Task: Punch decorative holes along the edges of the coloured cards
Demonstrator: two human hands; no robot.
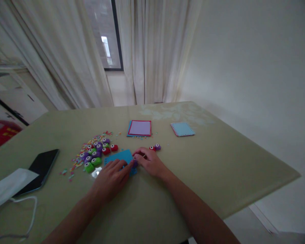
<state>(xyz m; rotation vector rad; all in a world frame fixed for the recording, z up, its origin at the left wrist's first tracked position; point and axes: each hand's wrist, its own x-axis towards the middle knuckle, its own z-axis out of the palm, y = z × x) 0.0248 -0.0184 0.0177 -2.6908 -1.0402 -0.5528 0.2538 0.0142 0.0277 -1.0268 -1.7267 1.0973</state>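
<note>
A small purple one-eyed toy [135, 164] is at the fingertips of both hands, over the near right edge of a blue foam sheet [120, 156]. My left hand [114, 173] lies over the sheet with its fingers bent, its index fingertip pressing on the purple toy. From the right, my right hand [150, 163] is closed in a pinch at the toy's far side. The fingers hide part of it. Just beyond my right hand sit a red one-eyed toy [151, 148] and another purple one-eyed toy [158, 146].
Left of the sheet are several green one-eyed toys [96, 161] among red and purple ones, with scattered colourful bits [77, 162]. Farther back lie a stack of foam squares [140, 128] and a light blue square [182, 129]. A black tablet [44, 166] and white cable [33, 217] are at left.
</note>
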